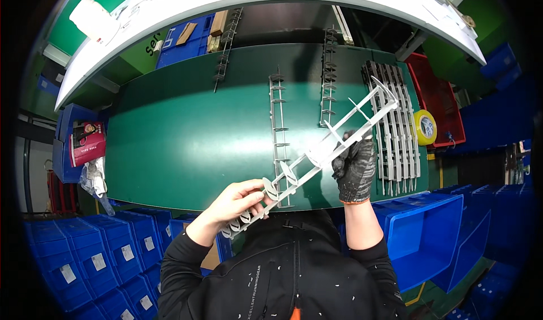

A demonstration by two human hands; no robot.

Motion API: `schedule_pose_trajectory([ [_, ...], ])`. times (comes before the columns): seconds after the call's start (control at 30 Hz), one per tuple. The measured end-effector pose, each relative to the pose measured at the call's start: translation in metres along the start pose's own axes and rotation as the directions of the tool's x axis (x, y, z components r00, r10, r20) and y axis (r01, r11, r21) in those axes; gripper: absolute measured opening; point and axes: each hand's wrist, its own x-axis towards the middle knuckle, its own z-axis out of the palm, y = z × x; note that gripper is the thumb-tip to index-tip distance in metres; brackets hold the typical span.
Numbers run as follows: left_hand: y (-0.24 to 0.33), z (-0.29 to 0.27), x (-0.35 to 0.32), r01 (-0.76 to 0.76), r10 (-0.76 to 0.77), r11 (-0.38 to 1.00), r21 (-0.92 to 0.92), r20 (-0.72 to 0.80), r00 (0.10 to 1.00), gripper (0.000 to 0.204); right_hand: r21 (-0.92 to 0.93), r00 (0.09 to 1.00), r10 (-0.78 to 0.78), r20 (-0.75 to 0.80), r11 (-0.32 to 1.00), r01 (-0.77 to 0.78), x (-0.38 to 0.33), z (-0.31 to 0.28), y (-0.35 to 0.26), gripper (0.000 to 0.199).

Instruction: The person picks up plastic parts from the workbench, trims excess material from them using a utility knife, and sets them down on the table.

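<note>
A long light-grey ladder-like plastic frame [308, 176] with rounded discs along it is held up at a slant over the front of the green table. My left hand [237, 200], bare, pinches the frame near its lower end, with thumb and fingers at one of the discs. Higher up, my right hand [357, 170], in a dark glove, is closed round the frame's rail. Beneath it, a similar frame [278, 116] lies lengthwise on the table. Another one [328, 76] rests behind, and one more [226, 48] sits at the back left.
On the right of the green table [169, 139] several frames [396, 127] lie side by side, next to a yellow tape roll [425, 127] and a red bin [435, 93]. Blue bins [418, 235] flank me. A white shelf [271, 6] spans the back.
</note>
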Motion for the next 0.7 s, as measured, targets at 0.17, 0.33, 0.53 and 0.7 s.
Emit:
schedule_pose_trajectory([
  [0.17,0.002,-0.005,0.002,0.082,-0.080,0.996,-0.034,0.053,0.995,0.024,-0.623,0.957,-0.036,0.288,0.752,0.216,-0.028,-0.015,0.015,0.022],
  [0.33,-0.001,-0.007,0.006,0.135,-0.126,0.990,-0.050,0.152,0.980,0.035,-0.651,0.946,-0.140,0.291,0.696,0.304,-0.023,-0.005,0.009,0.013],
  [0.53,-0.003,-0.008,0.010,0.136,-0.128,0.989,-0.057,0.128,0.983,0.029,-0.779,0.903,-0.050,0.427,0.486,0.396,-0.024,-0.004,0.014,0.013],
  [0.7,-0.004,-0.010,0.009,0.087,-0.068,0.985,-0.149,0.132,0.989,0.024,-0.741,0.928,0.052,0.369,0.619,0.260,-0.027,-0.004,0.022,0.016],
])
